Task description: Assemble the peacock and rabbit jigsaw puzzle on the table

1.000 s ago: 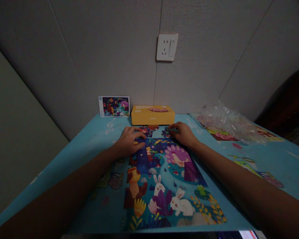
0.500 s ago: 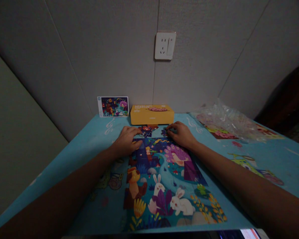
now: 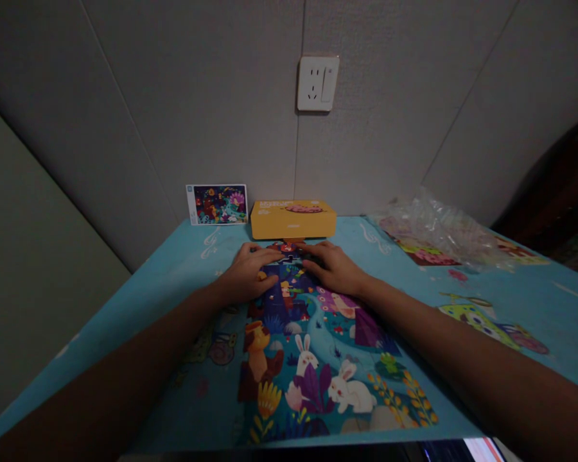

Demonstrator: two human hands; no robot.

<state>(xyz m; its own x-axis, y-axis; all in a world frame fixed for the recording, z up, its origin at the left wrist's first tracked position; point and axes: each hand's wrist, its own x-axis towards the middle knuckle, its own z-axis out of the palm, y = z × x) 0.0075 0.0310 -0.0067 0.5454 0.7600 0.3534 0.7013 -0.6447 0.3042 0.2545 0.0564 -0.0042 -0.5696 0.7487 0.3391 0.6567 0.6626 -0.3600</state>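
Note:
A partly joined jigsaw puzzle [image 3: 313, 359] lies on the table in front of me, showing rabbits, a bear, a stream and a pink peacock. My left hand [image 3: 250, 273] rests at its upper left, fingers stretched over the top pieces and thumb apart on the picture. At the upper edge, my right hand [image 3: 334, 268] has its index finger and thumb around a dark puzzle piece [image 3: 309, 255], which its fingers partly hide. Between the fingertips of both hands, a small dark gap shows among the top pieces. The peacock is partly covered by my right hand.
Behind the puzzle stands a yellow box [image 3: 293, 221], with a picture card [image 3: 218, 205] leaning on the wall beside it. Crumpled clear plastic [image 3: 443, 231] covers more picture pieces at the right. A wall socket [image 3: 318, 83] sits above. The blue tablecloth [image 3: 173, 282] has printed cartoons.
My right hand has moved left with the puzzle piece, up to the pieces under my left fingers. My left fingers reach slightly further right. The view has shifted slightly.

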